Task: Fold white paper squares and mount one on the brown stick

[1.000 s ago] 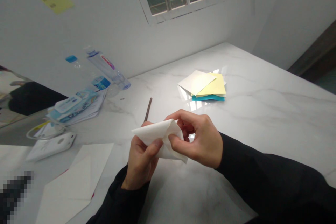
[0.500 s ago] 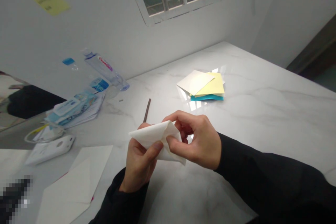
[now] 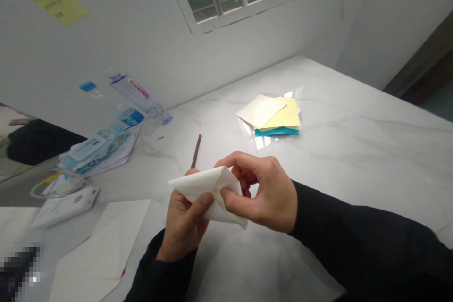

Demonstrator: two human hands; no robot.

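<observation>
A folded sheet of white paper (image 3: pixel 198 180) is held above the marble-patterned table, tilted toward me. My left hand (image 3: pixel 187 222) grips its left part, thumb on top and fingers hidden underneath. With thumb and bent fingers, my right hand (image 3: pixel 262 191) pinches the paper's right end, where a pointed flap stands up. Just beyond the left hand lies a thin brown stick (image 3: pixel 197 151). Farther off rests a pile of paper squares, with a cream sheet (image 3: pixel 260 111), a yellow sheet (image 3: pixel 290 114) and a teal one (image 3: pixel 278 131).
Two clear bottles, one with a blue cap (image 3: pixel 88 86) and one with a red-lettered label (image 3: pixel 138 89), stand by the wall. A blue wipes pack (image 3: pixel 97 151), a white device with a cable (image 3: pixel 67 205) and white papers (image 3: pixel 95 255) lie at left. Another person's dark sleeve (image 3: pixel 42 139) shows beyond.
Both hands and the paper sit slightly lower and left in view, as the whole view has shifted a little. The grip on the paper looks the same.
</observation>
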